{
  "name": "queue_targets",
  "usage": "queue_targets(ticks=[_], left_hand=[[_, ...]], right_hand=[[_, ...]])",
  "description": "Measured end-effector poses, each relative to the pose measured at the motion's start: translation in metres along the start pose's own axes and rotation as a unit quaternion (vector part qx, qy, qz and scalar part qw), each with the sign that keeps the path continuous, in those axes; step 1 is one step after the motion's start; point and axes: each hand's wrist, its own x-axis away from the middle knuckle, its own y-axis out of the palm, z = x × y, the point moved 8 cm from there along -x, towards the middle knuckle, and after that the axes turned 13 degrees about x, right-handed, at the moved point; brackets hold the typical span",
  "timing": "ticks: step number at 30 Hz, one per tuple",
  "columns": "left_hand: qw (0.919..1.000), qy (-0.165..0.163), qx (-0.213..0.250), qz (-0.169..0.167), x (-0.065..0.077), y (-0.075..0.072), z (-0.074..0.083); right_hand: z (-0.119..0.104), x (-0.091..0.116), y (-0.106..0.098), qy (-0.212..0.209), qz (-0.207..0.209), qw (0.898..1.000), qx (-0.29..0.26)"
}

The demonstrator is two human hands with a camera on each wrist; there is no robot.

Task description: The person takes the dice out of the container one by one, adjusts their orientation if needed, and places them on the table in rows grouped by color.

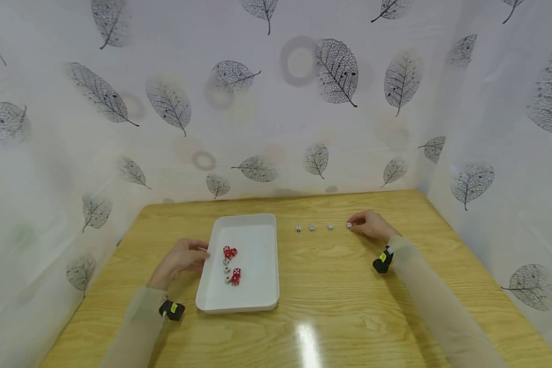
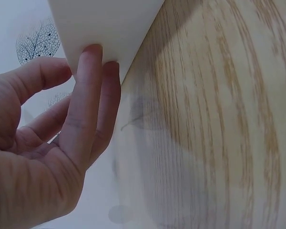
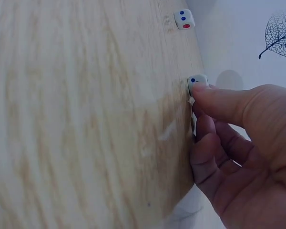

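Note:
My right hand [image 1: 370,225] pinches a white die [image 3: 198,81] between thumb and fingers, low at the tabletop. That die stands at the right end of a row, with three other white dice [image 1: 312,228] to its left. The neighbouring white die [image 3: 184,19] shows blue pips and a red pip in the right wrist view. My left hand [image 1: 184,258] is at the left side of a white tray [image 1: 257,301], its fingertips [image 2: 91,55] touching the outer wall. Inside the tray lie several red dice [image 1: 236,273] and several white dice [image 1: 227,270], grouped toward its left half.
The wooden table [image 1: 331,291] carries the tray left of centre and the dice row at the back right. A pale curtain [image 1: 276,112] printed with dark leaves surrounds the table at the back and sides.

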Motion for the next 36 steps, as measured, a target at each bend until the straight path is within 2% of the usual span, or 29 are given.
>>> queue_targets(ticks=[4, 9, 15, 25, 36], left_hand=[[1.0, 0.001, -0.001, -0.001, 0.0, -0.001, 0.0], [0.9999, 0.009, 0.008, -0.007, 0.0, 0.0, 0.0], [0.9998, 0.012, 0.011, -0.008, -0.001, -0.001, 0.0], [0.9999, 0.007, 0.009, -0.006, -0.001, 0.0, -0.001], [0.9999, 0.006, 0.01, -0.003, 0.002, 0.001, 0.001]], right_hand=[[-0.002, 0.001, -0.001, -0.009, -0.001, 1.0, 0.001], [-0.002, 0.008, -0.005, -0.006, -0.002, 1.0, -0.024], [0.0, 0.016, -0.011, -0.013, 0.011, 1.0, -0.026], [0.01, 0.027, -0.009, 0.007, 0.0, 0.999, -0.035], [-0.018, 0.027, 0.001, -0.026, 0.002, 0.998, -0.062]])
